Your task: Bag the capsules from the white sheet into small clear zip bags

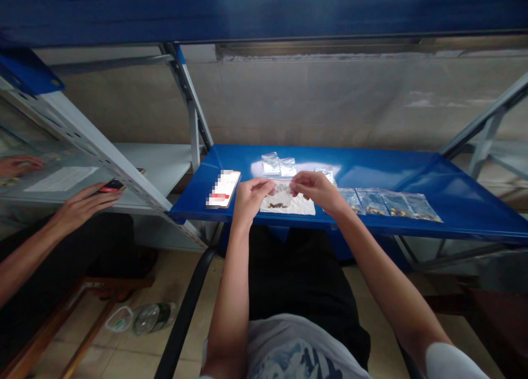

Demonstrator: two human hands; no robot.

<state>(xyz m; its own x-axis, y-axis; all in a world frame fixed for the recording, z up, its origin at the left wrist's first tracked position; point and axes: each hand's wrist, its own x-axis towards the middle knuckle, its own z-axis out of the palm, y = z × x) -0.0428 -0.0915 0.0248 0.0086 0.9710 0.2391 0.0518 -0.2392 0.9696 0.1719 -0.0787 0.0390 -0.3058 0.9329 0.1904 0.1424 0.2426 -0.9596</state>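
Observation:
Between my two hands is a small clear zip bag (279, 197) with dark little pieces at its bottom, over a white paper sheet (306, 206) at the shelf's front edge. My left hand (252, 196) pinches the bag's top left corner. Pinching its top right side is my right hand (315, 187). Several filled zip bags (394, 204), holding small yellow and brown pieces, lie in a row to the right. Farther back lie flat zip bags (277, 163) that look unfilled. A phone (224, 189) with a lit screen rests left of my left hand.
The blue shelf (412, 167) has metal uprights (99, 137) at its sides and another blue shelf (264, 10) overhead. At the left, another person's hand (88, 200) holds a dark phone (111, 186) by a grey shelf. A clear plastic bottle (150, 317) lies on the floor.

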